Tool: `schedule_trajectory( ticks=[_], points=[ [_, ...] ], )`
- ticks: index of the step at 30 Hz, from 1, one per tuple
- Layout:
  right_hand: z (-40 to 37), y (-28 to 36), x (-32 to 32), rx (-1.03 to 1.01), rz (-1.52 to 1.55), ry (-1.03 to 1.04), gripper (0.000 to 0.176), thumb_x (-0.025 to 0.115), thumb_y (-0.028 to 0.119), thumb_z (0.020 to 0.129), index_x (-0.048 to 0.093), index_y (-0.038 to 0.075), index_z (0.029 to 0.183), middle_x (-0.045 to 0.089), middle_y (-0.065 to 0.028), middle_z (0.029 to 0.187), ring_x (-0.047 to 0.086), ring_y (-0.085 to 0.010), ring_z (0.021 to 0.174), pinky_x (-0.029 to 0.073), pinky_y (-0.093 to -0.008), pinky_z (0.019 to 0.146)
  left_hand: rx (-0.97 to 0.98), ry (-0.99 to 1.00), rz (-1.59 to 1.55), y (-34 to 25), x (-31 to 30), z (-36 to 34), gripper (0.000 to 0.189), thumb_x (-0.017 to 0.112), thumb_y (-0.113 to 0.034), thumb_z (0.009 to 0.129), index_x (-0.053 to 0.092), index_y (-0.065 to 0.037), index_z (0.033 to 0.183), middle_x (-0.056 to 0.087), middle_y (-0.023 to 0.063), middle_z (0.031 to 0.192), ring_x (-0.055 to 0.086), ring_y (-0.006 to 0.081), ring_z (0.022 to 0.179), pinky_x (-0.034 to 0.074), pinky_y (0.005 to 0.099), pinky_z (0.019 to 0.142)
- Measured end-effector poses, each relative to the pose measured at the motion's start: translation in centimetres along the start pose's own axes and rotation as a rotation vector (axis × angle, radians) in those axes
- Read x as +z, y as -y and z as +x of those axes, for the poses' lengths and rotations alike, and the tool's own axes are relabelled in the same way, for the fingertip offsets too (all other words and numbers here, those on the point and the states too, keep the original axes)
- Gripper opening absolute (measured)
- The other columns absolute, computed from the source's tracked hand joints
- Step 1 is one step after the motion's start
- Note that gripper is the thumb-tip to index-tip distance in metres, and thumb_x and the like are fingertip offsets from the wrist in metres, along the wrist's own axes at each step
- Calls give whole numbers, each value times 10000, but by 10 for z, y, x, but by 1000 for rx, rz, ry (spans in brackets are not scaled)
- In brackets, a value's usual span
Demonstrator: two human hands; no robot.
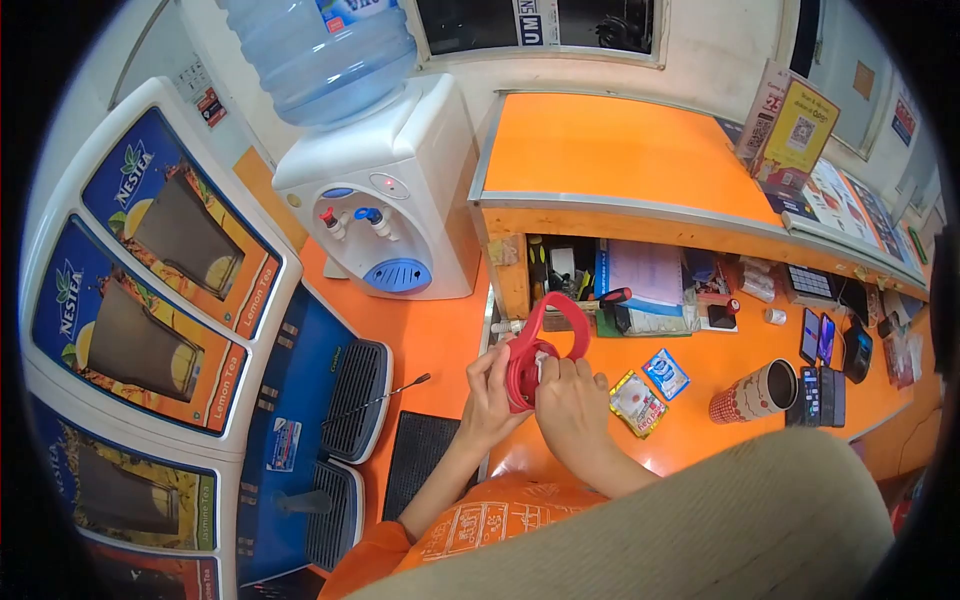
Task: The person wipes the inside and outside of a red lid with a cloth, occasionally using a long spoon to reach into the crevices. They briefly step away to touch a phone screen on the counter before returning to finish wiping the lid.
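Note:
Near the middle of the view, my left hand (488, 398) is wrapped round the side of a red item (522, 375) with a looped red strap or handle standing up from it. My right hand (572, 405) is closed at the item's right side, its fingers at the opening, where a small whitish piece shows. What exactly those fingers pinch is hidden. Right of my right hand, a yellow and red sachet (636, 404) and a blue sachet (666, 373) lie on the orange counter (690, 440).
A patterned cup of dark contents (752, 392) stands on the right, beside phones (817, 337) and a card terminal (856, 350). Shelf items sit under the raised orange ledge (610, 150). The water dispenser (440, 190) and drink machine (190, 330) are on the left.

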State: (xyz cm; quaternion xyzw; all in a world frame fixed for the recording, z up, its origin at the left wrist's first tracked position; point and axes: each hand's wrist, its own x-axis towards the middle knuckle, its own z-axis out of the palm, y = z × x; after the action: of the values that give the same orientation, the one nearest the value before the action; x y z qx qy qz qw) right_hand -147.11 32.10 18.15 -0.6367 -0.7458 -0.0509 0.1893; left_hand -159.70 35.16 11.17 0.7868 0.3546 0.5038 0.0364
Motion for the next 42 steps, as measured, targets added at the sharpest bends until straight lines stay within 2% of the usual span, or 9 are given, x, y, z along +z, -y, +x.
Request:
schedule_trajectory(
  ticks=[5,11,17,19,23,26,30,39,42],
  points=[
    [-2,-3,5,42,174,-38,89,513,99,785,537,21,750,595,-147,690,591,-307,669,460,-434,578,50,-49,67,3,1,7,928,794,-29,554,252,22,1306,298,182,1163,433,397,1125,436,460,941],
    [0,-19,12,84,574,235,196,473,142,817,563,-32,819,595,-230,655,600,-376,628,466,-465,576,53,-49,91,9,7,-5,875,760,41,554,277,3,1282,301,178,1163,435,412,1133,424,471,957],
    [-2,-28,46,118,1110,449,219,488,164,815,588,-30,831,610,-166,656,620,-276,618,461,-377,565,4,-57,76,18,12,-18,869,771,35,552,289,-12,1273,309,175,1162,428,399,1149,425,461,962],
    [-3,-22,44,467,1594,599,189,538,174,836,597,18,926,612,-54,743,569,-132,639,438,-298,528,-35,-57,86,19,8,-18,878,775,32,550,284,-13,1276,311,174,1162,426,396,1153,426,457,963],
    [3,-33,43,710,2038,686,213,551,184,846,573,60,1018,611,-19,839,565,-114,686,411,-255,513,55,-4,140,23,-1,-7,911,794,-34,566,252,-13,1297,319,183,1174,409,384,1151,408,453,956],
    [1,-57,41,662,2381,641,278,530,188,856,523,63,1104,609,-32,914,565,-119,728,418,-241,524,-257,-61,128,14,-9,-9,992,793,-87,575,176,-28,1350,287,208,1194,344,371,1146,375,441,941],
    [0,-58,25,807,2410,636,222,545,177,832,539,85,1034,586,-30,873,508,-130,681,348,-245,473,-330,-90,127,11,-9,-10,1004,802,-115,563,182,-22,1348,286,207,1194,334,367,1141,347,431,946],
    [-7,-63,35,477,2726,806,219,498,201,842,542,88,1025,601,-68,931,569,-181,794,440,-280,569,-355,-85,51,1,-12,-3,1011,794,-128,540,183,-11,1336,310,216,1191,344,377,1119,331,451,945],
    [-10,-62,28,617,2549,642,222,464,222,850,551,71,989,578,-79,941,549,-226,811,463,-347,612,-359,-98,52,-3,-14,0,1030,814,-150,538,182,-18,1341,312,200,1194,364,348,1127,345,437,947]
  ],
)
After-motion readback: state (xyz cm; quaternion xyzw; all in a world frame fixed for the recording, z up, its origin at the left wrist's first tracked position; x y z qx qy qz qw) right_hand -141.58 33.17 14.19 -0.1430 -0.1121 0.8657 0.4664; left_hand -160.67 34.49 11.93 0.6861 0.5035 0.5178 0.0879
